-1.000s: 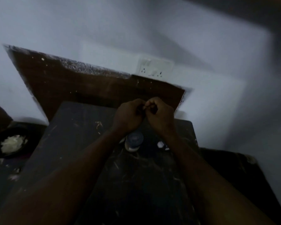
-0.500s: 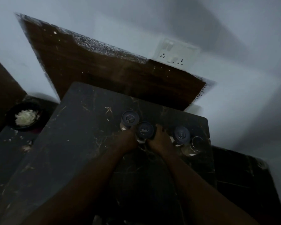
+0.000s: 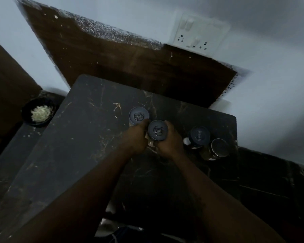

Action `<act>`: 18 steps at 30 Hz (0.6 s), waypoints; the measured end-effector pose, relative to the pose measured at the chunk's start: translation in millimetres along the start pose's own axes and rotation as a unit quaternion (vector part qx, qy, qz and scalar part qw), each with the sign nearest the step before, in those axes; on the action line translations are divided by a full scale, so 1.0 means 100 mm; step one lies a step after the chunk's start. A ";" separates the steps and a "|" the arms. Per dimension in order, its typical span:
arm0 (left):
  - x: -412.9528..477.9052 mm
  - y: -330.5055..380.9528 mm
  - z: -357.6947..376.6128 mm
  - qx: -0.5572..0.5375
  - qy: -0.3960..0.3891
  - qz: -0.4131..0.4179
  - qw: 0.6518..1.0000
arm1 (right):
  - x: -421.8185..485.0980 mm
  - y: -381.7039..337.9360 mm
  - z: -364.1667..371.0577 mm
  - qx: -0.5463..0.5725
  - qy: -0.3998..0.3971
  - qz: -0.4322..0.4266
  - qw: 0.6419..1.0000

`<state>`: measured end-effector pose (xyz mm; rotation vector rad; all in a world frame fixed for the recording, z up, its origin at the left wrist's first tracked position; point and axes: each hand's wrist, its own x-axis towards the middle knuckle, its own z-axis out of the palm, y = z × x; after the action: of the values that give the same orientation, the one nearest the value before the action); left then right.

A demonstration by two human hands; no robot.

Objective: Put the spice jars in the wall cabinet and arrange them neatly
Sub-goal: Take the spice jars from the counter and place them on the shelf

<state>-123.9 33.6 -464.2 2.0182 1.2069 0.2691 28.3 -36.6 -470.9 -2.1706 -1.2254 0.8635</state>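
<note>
Several spice jars stand on a dark marble slab (image 3: 88,137). Both hands hold the middle jar (image 3: 157,130), which has a grey-blue lid: my left hand (image 3: 138,137) grips its left side and my right hand (image 3: 168,141) grips its right side. A second grey-lidded jar (image 3: 138,116) stands just behind and to the left, touching my left hand. To the right stand a dark-lidded jar (image 3: 199,136) and a jar with a shiny metal lid (image 3: 218,148), near the slab's right edge. No wall cabinet is in view.
A brown wooden board (image 3: 130,64) leans behind the slab against a pale wall with a switch and socket plate (image 3: 198,37). A black bowl of pale shredded food (image 3: 39,113) sits on a lower counter at left. The room is dim.
A second ago my hands were clasped together above the jars. They have come down onto the middle jar, and the camera has tilted down so that more jars show.
</note>
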 end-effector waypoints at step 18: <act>0.11 2.21 -1.95 -0.176 0.192 0.336 0.905 | -0.55 -1.78 -2.38 0.241 0.237 -0.259 0.905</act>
<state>-72.9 79.7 -177.7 2.0314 0.5592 1.1806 80.8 -27.2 -173.4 -1.4325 -1.1036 0.3276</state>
